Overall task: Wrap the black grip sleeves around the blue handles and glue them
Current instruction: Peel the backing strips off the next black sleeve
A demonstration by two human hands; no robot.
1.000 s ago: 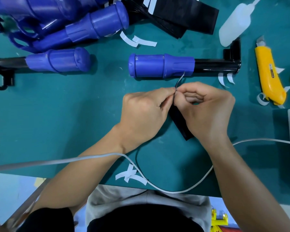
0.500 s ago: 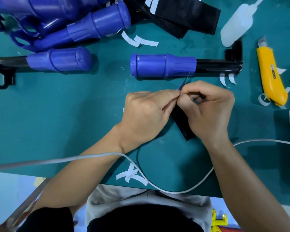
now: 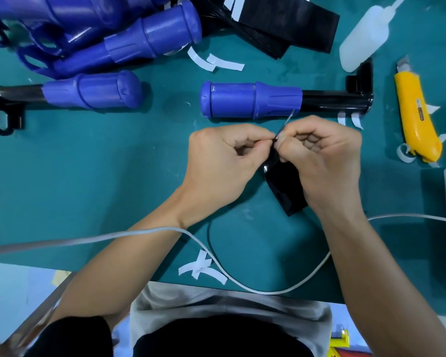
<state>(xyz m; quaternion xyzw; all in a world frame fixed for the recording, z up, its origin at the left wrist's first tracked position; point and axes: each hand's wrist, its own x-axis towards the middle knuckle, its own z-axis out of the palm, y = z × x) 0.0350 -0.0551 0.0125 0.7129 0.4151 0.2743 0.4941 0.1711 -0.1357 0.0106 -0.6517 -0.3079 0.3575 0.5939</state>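
As right hand [image 3: 325, 161] pinches sleeve [image 3: 285, 186], knife label [image 3: 420, 113] illegible

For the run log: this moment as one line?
phase: sleeve prep | left hand: pinches black grip sleeve top edge | right hand: pinches same edge | blue handle: lies beyond hands

I'm at an assembly bench in a workshop or small factory. A teal work mat [image 3: 88, 176] covers the table, identical blue handles [image 3: 152, 34] are heaped at my far left, and cut black sleeve sheets [image 3: 281, 24] are stacked beside them. A yellow utility knife [image 3: 415, 119], a white squeeze bottle [image 3: 363, 39] and curled white paper strips [image 3: 227, 64] lie around
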